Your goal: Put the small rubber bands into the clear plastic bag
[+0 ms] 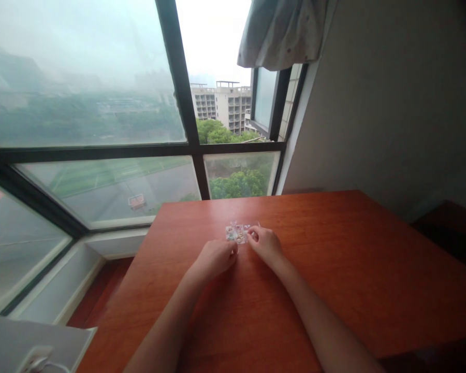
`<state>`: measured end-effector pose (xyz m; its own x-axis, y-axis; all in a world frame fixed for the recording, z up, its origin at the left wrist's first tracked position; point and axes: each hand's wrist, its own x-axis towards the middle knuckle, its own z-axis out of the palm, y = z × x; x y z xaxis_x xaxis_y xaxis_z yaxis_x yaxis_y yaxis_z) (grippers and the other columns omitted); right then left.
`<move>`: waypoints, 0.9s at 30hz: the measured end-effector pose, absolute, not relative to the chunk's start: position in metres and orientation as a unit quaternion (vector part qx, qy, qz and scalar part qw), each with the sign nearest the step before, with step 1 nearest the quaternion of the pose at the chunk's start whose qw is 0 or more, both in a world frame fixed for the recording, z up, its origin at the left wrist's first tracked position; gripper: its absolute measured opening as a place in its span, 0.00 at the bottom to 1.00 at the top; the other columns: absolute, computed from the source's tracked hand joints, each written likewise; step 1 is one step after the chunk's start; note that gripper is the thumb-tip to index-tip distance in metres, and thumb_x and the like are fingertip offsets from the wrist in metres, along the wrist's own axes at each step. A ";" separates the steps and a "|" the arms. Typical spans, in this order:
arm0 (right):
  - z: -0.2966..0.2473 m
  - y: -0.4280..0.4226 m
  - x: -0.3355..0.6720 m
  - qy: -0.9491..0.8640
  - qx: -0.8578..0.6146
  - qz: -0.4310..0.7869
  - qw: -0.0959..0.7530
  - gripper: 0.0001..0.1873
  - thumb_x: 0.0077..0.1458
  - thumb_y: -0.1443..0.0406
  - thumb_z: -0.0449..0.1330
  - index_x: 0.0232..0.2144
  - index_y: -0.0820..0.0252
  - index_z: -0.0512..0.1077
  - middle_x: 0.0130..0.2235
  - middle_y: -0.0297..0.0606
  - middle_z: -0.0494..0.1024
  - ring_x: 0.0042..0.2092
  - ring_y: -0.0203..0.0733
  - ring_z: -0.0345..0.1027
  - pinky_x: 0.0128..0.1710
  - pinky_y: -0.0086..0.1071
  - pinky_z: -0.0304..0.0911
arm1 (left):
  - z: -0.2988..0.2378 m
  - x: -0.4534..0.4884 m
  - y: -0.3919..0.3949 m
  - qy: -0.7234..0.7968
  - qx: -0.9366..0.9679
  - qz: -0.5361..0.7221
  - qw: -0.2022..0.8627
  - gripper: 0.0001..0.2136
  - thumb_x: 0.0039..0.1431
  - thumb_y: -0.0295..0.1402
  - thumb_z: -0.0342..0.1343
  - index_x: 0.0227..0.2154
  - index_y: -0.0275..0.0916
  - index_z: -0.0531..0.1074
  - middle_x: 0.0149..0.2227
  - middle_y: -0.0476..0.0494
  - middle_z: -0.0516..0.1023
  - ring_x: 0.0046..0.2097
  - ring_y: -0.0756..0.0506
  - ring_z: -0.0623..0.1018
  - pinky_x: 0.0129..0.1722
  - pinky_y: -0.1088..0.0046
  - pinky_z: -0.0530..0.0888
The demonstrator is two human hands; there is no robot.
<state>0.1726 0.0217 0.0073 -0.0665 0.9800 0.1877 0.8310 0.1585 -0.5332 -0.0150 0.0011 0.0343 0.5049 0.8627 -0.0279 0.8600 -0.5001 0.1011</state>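
A small clear plastic case (239, 237) with several compartments lies toward the far side of the table, small multicoloured pieces inside it. The pieces are too small to name. My left hand (218, 255) is at the case's near left edge, its fingers curled closed; a bit of something clear shows by the fingertips. At the right end of the case, my right hand (267, 244) has thumb and forefinger pinched together, touching or almost touching it. What lies between those fingertips is too small to make out.
The reddish-brown wooden table (334, 264) spreads under both forearms. Beyond its far edge stands a dark-framed window (140, 153), with a grey curtain (283, 36) at upper right. A plain wall (380, 114) rises on the right. A white cable (42, 364) shows at lower left.
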 end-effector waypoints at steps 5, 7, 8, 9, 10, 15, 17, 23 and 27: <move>0.008 0.019 0.177 -0.724 -0.632 0.152 0.232 0.07 0.56 0.62 0.57 0.33 0.54 0.76 0.29 0.34 0.79 0.32 0.38 0.71 0.30 0.27 0.52 | 0.041 -0.016 0.002 0.517 0.853 0.047 0.048 0.09 0.58 0.31 0.48 0.29 0.42 0.73 0.29 0.46 0.77 0.30 0.46 0.75 0.27 0.75 0.60; 0.009 0.018 0.178 -0.726 -0.634 0.154 0.219 0.07 0.56 0.62 0.57 0.32 0.54 0.75 0.29 0.35 0.79 0.33 0.38 0.71 0.30 0.27 0.52 | 0.042 -0.015 0.003 0.524 0.848 0.070 0.047 0.09 0.59 0.31 0.47 0.30 0.42 0.73 0.29 0.46 0.77 0.29 0.47 0.75 0.27 0.75 0.60; 0.010 0.018 0.178 -0.726 -0.636 0.154 0.213 0.07 0.56 0.62 0.57 0.32 0.54 0.75 0.29 0.35 0.79 0.33 0.38 0.71 0.30 0.27 0.52 | 0.042 -0.015 0.003 0.527 0.845 0.083 0.048 0.09 0.59 0.31 0.47 0.31 0.43 0.73 0.29 0.47 0.77 0.29 0.48 0.74 0.27 0.75 0.60; 0.011 0.017 0.178 -0.726 -0.637 0.153 0.207 0.07 0.56 0.62 0.57 0.32 0.54 0.75 0.29 0.35 0.79 0.34 0.39 0.71 0.31 0.27 0.53 | 0.042 -0.014 0.004 0.529 0.842 0.095 0.049 0.08 0.59 0.32 0.48 0.32 0.43 0.73 0.30 0.47 0.77 0.30 0.48 0.74 0.28 0.76 0.60; 0.011 0.017 0.178 -0.727 -0.638 0.152 0.201 0.07 0.56 0.62 0.57 0.32 0.54 0.75 0.30 0.36 0.79 0.34 0.39 0.71 0.31 0.27 0.53 | 0.041 -0.014 0.004 0.532 0.838 0.108 0.050 0.08 0.59 0.32 0.48 0.32 0.43 0.73 0.30 0.48 0.77 0.30 0.48 0.74 0.28 0.76 0.60; 0.013 0.015 0.175 -0.731 -0.641 0.144 0.187 0.07 0.56 0.61 0.57 0.33 0.53 0.75 0.31 0.36 0.79 0.35 0.40 0.72 0.30 0.27 0.53 | 0.035 -0.010 0.008 0.543 0.822 0.168 0.045 0.07 0.60 0.32 0.48 0.33 0.42 0.71 0.31 0.48 0.77 0.30 0.49 0.73 0.29 0.76 0.61; 0.014 0.014 0.174 -0.732 -0.641 0.141 0.185 0.07 0.56 0.61 0.57 0.33 0.53 0.76 0.31 0.36 0.79 0.35 0.40 0.72 0.30 0.27 0.53 | 0.032 -0.008 0.011 0.543 0.820 0.178 0.040 0.07 0.60 0.33 0.48 0.33 0.42 0.71 0.31 0.48 0.77 0.30 0.49 0.73 0.29 0.76 0.61; 0.015 0.012 0.172 -0.730 -0.643 0.143 0.182 0.07 0.55 0.61 0.58 0.33 0.53 0.76 0.31 0.36 0.79 0.34 0.40 0.73 0.30 0.27 0.54 | 0.026 -0.004 0.018 0.549 0.819 0.163 0.036 0.08 0.60 0.31 0.48 0.32 0.42 0.72 0.33 0.47 0.77 0.31 0.49 0.73 0.28 0.75 0.60; 0.015 0.016 0.177 -0.726 -0.645 0.145 0.190 0.07 0.55 0.63 0.58 0.34 0.53 0.76 0.32 0.36 0.80 0.35 0.39 0.73 0.30 0.27 0.55 | 0.025 -0.010 0.019 0.560 0.802 0.203 0.043 0.08 0.62 0.33 0.48 0.33 0.42 0.72 0.31 0.48 0.76 0.31 0.49 0.73 0.30 0.75 0.63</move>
<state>0.1774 0.0155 0.0153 -0.0958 0.9914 0.0892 0.8811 0.1262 -0.4558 -0.0100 0.0185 0.0254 0.2913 0.9158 0.2765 0.8807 -0.3696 0.2963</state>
